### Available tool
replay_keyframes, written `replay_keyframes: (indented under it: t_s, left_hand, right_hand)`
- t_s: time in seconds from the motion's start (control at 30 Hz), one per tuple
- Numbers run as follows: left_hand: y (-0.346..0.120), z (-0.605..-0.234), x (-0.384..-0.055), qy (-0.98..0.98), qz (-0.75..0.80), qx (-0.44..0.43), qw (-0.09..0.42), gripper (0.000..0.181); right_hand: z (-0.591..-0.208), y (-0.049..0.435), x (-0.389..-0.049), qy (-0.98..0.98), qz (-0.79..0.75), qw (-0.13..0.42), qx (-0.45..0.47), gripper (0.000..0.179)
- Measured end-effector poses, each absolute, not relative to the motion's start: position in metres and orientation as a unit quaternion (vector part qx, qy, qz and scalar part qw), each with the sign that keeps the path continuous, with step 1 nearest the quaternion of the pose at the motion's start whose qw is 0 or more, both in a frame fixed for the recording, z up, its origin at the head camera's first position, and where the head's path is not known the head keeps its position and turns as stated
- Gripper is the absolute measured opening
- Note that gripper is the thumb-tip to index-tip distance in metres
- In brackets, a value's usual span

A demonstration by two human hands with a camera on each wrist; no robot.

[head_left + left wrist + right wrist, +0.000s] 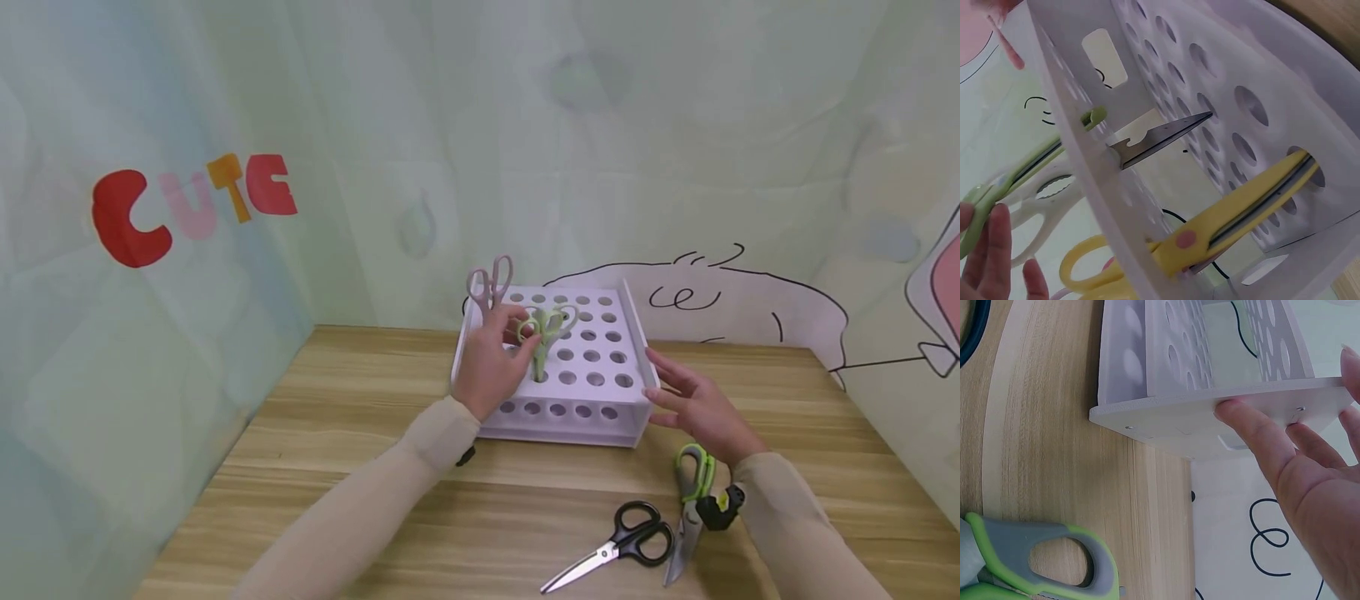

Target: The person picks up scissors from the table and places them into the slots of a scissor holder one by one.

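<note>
My left hand (pixel 495 358) pinches light green scissors (pixel 540 354) by the handle. They point down, with the tip in a top-shelf hole of the white rack (pixel 555 421). Just behind them, white-handled scissors (pixel 1047 206) stand in the rack, their metal blades reaching the lower shelf. Yellow scissors (pixel 1188 234) also stand in it, hidden by my left hand in the head view. A pinkish pair (pixel 489 283) rises at the rack's far left corner. Against the right side panel, my right hand (pixel 701 408) rests its extended fingertips.
On the wooden table (pixel 360 467), black-handled scissors (pixel 637 533) lie in front of the rack. Beside them, grey and bright green scissors (pixel 693 475) lie partly under my right wrist. A printed cloth (pixel 420 167) hangs close behind the rack.
</note>
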State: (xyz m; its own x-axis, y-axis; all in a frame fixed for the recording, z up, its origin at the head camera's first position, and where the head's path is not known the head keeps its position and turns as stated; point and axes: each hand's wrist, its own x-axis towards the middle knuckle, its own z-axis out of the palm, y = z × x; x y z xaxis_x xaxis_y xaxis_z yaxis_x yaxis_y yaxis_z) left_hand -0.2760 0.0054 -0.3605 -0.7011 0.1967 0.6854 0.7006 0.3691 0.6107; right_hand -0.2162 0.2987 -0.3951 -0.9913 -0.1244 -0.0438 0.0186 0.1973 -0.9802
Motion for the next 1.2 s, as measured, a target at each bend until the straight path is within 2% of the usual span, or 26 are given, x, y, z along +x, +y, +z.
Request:
replay_keyframes:
  t_s: [0.5,1.2]
  left_hand:
    - [0.009,-0.378,-0.276,-0.848,-0.297,-0.281,0.337,0.018]
    - [0.003,-0.38,-0.274,-0.873,-0.213,-0.291,0.327,0.013]
  right_hand:
    - [-0.395,0.298,-0.215,0.77,-0.634,0.056,-0.032,0.071]
    - [-0.394,0.298,-0.214,0.772,-0.631,0.06,-0.034,0.071]
